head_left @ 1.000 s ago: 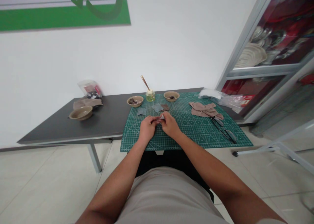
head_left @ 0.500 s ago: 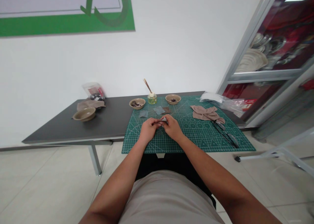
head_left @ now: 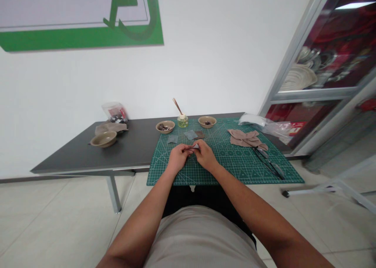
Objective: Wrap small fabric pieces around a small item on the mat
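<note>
My left hand [head_left: 178, 158] and my right hand [head_left: 206, 156] meet above the cutting mat [head_left: 226, 168], fingertips pinched together. A small grey sheet [head_left: 196, 146], like a piece of sandpaper, shows between the fingers of my right hand. My left fingers are closed at its left end; a small dark thing seems to be there, mostly hidden. Just beyond the hands lie two grey squares, one at the left [head_left: 172, 139] and one in the middle [head_left: 190, 134], with a brown square [head_left: 199, 134] beside the latter.
Behind the squares stand a left bowl [head_left: 165, 130] and a right bowl [head_left: 207, 125] with dark pieces, and a glass jar [head_left: 182, 124] with sticks. A brown cloth [head_left: 243, 138] and glasses [head_left: 269, 164] lie right. Another bowl [head_left: 103, 143] and a clear bag [head_left: 115, 110] are left.
The view has tilted slightly, so everything sits a little lower. Both hands stay together on the small grey sheet, with only a slight shift of the fingers.
</note>
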`<act>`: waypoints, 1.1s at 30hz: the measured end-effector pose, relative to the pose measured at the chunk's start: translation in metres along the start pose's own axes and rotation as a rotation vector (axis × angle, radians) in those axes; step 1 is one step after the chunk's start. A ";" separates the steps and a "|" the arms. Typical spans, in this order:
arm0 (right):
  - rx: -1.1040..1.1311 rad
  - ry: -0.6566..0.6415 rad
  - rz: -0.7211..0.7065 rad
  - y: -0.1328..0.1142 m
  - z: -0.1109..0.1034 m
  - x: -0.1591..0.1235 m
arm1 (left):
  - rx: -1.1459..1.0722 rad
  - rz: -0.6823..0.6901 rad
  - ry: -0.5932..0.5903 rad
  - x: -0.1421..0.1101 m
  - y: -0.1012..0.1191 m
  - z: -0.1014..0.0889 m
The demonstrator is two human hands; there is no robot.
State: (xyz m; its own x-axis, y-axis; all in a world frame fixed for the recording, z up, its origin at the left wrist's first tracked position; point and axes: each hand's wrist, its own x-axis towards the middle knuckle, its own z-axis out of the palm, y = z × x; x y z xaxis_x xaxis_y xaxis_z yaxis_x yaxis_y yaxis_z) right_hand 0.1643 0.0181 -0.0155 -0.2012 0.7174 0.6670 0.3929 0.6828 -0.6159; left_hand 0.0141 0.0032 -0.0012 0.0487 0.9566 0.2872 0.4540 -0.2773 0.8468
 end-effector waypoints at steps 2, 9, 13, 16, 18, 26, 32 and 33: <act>0.003 -0.006 0.016 0.001 0.000 0.000 | -0.016 -0.012 -0.005 0.000 0.002 0.000; 0.012 0.046 -0.017 -0.002 -0.001 -0.003 | -0.038 0.017 0.035 -0.002 0.001 0.001; 0.032 0.025 -0.018 -0.001 -0.001 -0.003 | -0.099 -0.005 0.016 -0.002 0.000 0.001; 0.024 0.056 -0.019 -0.001 0.000 -0.004 | -0.030 0.031 0.077 -0.003 0.001 0.002; 0.019 0.067 -0.039 -0.002 0.000 -0.005 | -0.009 0.046 0.091 -0.003 0.002 0.002; 0.032 0.042 -0.064 -0.001 0.000 -0.004 | -0.037 0.017 0.042 -0.001 0.001 0.001; 0.058 0.036 -0.046 0.000 0.001 -0.004 | 0.001 0.034 0.071 -0.003 0.000 0.001; 0.055 0.031 -0.049 0.000 0.000 -0.004 | -0.014 0.033 0.054 -0.002 0.000 0.000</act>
State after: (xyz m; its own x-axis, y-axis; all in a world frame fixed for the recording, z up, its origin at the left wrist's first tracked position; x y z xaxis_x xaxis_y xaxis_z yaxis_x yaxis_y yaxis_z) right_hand 0.1644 0.0153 -0.0179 -0.1907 0.6788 0.7091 0.3330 0.7243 -0.6037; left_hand 0.0143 0.0009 -0.0020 0.0152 0.9408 0.3385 0.4400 -0.3103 0.8427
